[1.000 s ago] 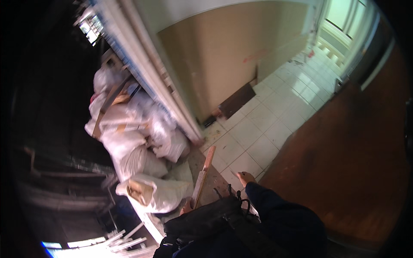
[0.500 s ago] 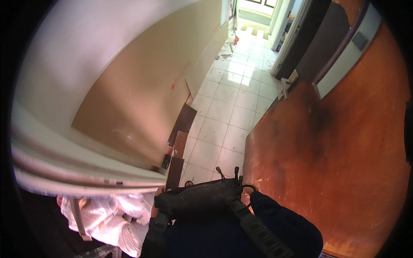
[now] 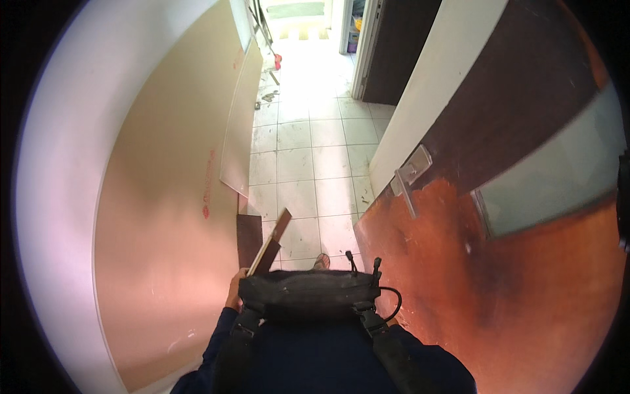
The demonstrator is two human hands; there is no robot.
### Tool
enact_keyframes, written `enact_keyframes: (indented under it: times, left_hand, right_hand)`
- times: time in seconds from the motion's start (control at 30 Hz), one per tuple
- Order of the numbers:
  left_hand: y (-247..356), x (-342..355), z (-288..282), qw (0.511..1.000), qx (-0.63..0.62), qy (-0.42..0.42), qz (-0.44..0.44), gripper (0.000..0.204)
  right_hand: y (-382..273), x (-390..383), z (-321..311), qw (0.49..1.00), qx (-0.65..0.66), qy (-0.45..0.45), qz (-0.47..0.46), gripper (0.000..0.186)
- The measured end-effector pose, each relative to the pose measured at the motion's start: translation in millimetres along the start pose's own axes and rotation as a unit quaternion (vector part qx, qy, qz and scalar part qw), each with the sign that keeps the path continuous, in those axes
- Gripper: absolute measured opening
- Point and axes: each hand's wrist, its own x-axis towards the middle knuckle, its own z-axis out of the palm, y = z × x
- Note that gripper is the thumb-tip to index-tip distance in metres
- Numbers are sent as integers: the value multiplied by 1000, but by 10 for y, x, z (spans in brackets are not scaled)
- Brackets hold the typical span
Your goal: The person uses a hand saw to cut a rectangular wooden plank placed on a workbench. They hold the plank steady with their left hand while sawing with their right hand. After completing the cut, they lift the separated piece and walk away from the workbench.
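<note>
My left hand (image 3: 233, 290) is at the lower left, just beside the black chest bag (image 3: 308, 295). It is closed on brown boards (image 3: 267, 255), narrow flat strips with a pale edge that point forward and tilt to the right. The bag covers their near ends and part of my fingers. Of my right hand, only a sliver of skin (image 3: 393, 322) shows under the bag's right end, close to the door. Its fingers are hidden.
A worn orange-brown door (image 3: 433, 262) with a lever handle (image 3: 408, 187) stands along the right. Large beige panels (image 3: 164, 197) lean on the left wall, with a dark board (image 3: 249, 240) at their foot. Debris (image 3: 268, 97) lies on the white tiles (image 3: 295, 134) ahead.
My view has turned right and moved forward along the passage. The boards in my left hand have swung to a steeper slant. The plastic-wrapped bundle at lower left has left the view.
</note>
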Motion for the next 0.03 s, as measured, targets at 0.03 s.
enact_keyframes:
  times: [0.03]
  left_hand:
    - [-2, 134, -359, 999, -2, 17, -35, 43]
  right_hand:
    - [-459, -14, -154, 999, 15, -27, -35, 41]
